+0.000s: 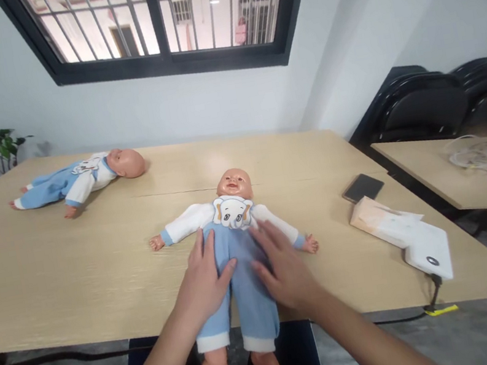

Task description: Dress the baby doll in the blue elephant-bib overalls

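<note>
A baby doll (238, 221) lies on its back at the table's front edge, arms spread and feet hanging past the edge. It wears a white top with an elephant face on the chest and light blue trousers (241, 282). My left hand (203, 276) rests on the left side of the trousers near the waist, fingers extended and apart. On the other side, my right hand (283, 266) lies against the trousers with its fingers spread, slightly blurred by motion. Neither hand is wrapped around the doll.
A second, similarly dressed doll (88, 176) lies at the back left of the table (76, 273). To the right are a dark phone-like slab (362, 187), a tissue pack (383, 221) and a white device with a cable (430, 254). Black chairs (422, 106) stand beyond.
</note>
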`<state>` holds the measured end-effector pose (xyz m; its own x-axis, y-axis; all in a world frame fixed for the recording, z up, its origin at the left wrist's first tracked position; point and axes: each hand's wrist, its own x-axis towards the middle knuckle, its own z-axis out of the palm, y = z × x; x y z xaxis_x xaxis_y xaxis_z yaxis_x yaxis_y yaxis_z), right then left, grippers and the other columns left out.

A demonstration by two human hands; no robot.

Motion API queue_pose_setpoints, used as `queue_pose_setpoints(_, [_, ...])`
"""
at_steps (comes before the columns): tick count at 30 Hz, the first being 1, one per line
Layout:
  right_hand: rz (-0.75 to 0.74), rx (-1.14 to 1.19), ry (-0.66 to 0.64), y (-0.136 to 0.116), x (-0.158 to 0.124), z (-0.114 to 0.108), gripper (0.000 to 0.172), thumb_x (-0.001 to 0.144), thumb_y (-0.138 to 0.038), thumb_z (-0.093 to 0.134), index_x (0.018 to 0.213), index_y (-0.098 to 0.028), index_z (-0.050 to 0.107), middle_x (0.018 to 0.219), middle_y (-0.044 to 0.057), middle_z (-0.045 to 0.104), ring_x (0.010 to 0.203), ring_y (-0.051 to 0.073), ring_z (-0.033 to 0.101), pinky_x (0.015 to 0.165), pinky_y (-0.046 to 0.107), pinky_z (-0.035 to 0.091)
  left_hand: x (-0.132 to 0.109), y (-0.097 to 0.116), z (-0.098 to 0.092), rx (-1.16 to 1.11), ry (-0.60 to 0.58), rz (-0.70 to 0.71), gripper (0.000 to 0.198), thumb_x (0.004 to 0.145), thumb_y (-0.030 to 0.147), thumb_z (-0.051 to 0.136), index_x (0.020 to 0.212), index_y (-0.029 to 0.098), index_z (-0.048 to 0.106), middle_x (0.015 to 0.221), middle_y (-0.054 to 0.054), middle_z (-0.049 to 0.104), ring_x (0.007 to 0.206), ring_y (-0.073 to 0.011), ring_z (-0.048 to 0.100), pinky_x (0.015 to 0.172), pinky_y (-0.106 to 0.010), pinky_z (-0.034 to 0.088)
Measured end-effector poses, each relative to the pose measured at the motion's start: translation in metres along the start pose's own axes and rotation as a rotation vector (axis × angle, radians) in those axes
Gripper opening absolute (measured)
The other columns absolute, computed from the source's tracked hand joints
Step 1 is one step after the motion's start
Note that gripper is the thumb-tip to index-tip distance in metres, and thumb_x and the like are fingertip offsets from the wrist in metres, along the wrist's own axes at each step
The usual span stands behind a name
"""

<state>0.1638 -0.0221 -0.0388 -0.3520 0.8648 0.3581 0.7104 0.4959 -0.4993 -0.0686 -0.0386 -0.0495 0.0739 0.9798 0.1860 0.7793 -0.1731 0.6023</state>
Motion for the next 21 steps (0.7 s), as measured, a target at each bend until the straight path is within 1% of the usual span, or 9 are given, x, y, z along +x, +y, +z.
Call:
queue_pose_setpoints(3, [-0.004, 0.086, -0.110, -0.007, 0.004, 0.022, 0.066, 0.102, -0.047, 0.052, 0.162, -0.025, 0.037, 0.172, 0.010, 0.026, 0.161, 0.034, 0.017, 0.129, 0.060, 0.025, 0.006, -0.003, 0.013, 0.007, 0.030, 0.020, 0.074, 0.103, 0.053, 0.047, 0.163, 0.015, 0.028, 0.171, -0.024, 0.020, 0.159, -0.0386, 0.022, 0.123, -0.060, 0.034])
queue_pose_setpoints(7, [0.069, 0.181, -0.100, 0.006, 0.020, 0.038, 0.067, 0.099, -0.044, 0.056, 0.160, -0.021, 0.041, 0.172, 0.010, 0.027, 0.162, 0.030, 0.015, 0.131, 0.055, 0.021, 0.029, -0.005, 0.024, 0.013, 0.044, 0.032, 0.066, 0.105, 0.046, 0.041, 0.162, 0.012, 0.030, 0.171, -0.026, 0.019, 0.159, -0.0399, 0.023, 0.122, -0.061, 0.033])
queue_pose_setpoints(9, [0.123, 0.216, -0.040, 0.015, 0.028, 0.041, 0.065, 0.096, -0.043, 0.059, 0.156, -0.020, 0.046, 0.171, 0.012, 0.029, 0.161, 0.030, 0.020, 0.131, 0.053, 0.022, 0.045, -0.004, 0.027, -0.008, 0.045, 0.038, 0.064, 0.106, 0.044, 0.040, 0.161, 0.011, 0.032, 0.171, -0.026, 0.019, 0.159, -0.0400, 0.023, 0.123, -0.061, 0.032])
queue_pose_setpoints(11, [0.219, 0.246, 0.073, 0.020, 0.034, 0.043, 0.065, 0.092, -0.045, 0.063, 0.150, -0.017, 0.050, 0.168, 0.016, 0.033, 0.158, 0.031, 0.027, 0.130, 0.053, 0.023, 0.058, -0.003, 0.029, -0.055, 0.043, 0.042, 0.064, 0.105, 0.043, 0.042, 0.160, 0.012, 0.034, 0.171, -0.025, 0.020, 0.159, -0.0390, 0.022, 0.125, -0.060, 0.029])
queue_pose_setpoints(14, [0.413, 0.347, 0.208, 0.019, 0.035, 0.042, 0.074, 0.086, -0.050, 0.070, 0.147, -0.015, 0.050, 0.159, 0.021, 0.043, 0.151, 0.033, 0.038, 0.128, 0.054, 0.029, 0.064, -0.003, 0.031, -0.151, 0.069, -0.027, 0.070, 0.102, 0.047, 0.047, 0.159, 0.010, 0.033, 0.170, -0.026, 0.022, 0.160, -0.0380, 0.020, 0.127, -0.058, 0.025])
queue_pose_setpoints(16, [0.559, 0.515, 0.212, 0.015, 0.033, 0.038, 0.083, 0.083, -0.053, 0.074, 0.151, -0.015, 0.044, 0.155, 0.020, 0.048, 0.145, 0.033, 0.047, 0.124, 0.052, 0.037, 0.057, -0.006, 0.032, -0.216, 0.096, -0.096, 0.075, 0.100, 0.048, 0.052, 0.160, 0.008, 0.030, 0.167, -0.027, 0.027, 0.158, -0.0376, 0.024, 0.128, -0.058, 0.025])
queue_pose_setpoints(18, [0.691, 0.715, 0.177, 0.011, 0.035, 0.030, 0.088, 0.082, -0.054, 0.076, 0.154, -0.018, 0.041, 0.153, 0.018, 0.053, 0.138, 0.032, 0.055, 0.117, 0.049, 0.046, 0.047, -0.009, 0.033, -0.278, 0.112, -0.125, 0.075, 0.098, 0.046, 0.056, 0.159, 0.009, 0.031, 0.162, -0.026, 0.036, 0.155, -0.0364, 0.033, 0.126, -0.058, 0.028])
queue_pose_setpoints(19, [0.740, 0.799, 0.156, 0.009, 0.037, 0.026, 0.087, 0.081, -0.054, 0.077, 0.153, -0.020, 0.042, 0.150, 0.016, 0.057, 0.135, 0.032, 0.059, 0.113, 0.048, 0.050, 0.043, -0.011, 0.034, -0.309, 0.113, -0.121, 0.073, 0.098, 0.045, 0.058, 0.158, 0.011, 0.033, 0.160, -0.025, 0.040, 0.153, -0.0354, 0.037, 0.126, -0.057, 0.030])
queue_pose_setpoints(21, [0.798, 0.917, 0.108, 0.008, 0.045, 0.016, 0.077, 0.082, -0.055, 0.077, 0.148, -0.024, 0.051, 0.143, 0.013, 0.065, 0.127, 0.031, 0.065, 0.107, 0.047, 0.055, 0.041, -0.013, 0.037, -0.361, 0.091, -0.093, 0.070, 0.096, 0.042, 0.060, 0.156, 0.014, 0.037, 0.156, -0.022, 0.046, 0.149, -0.0335, 0.043, 0.125, -0.056, 0.032])
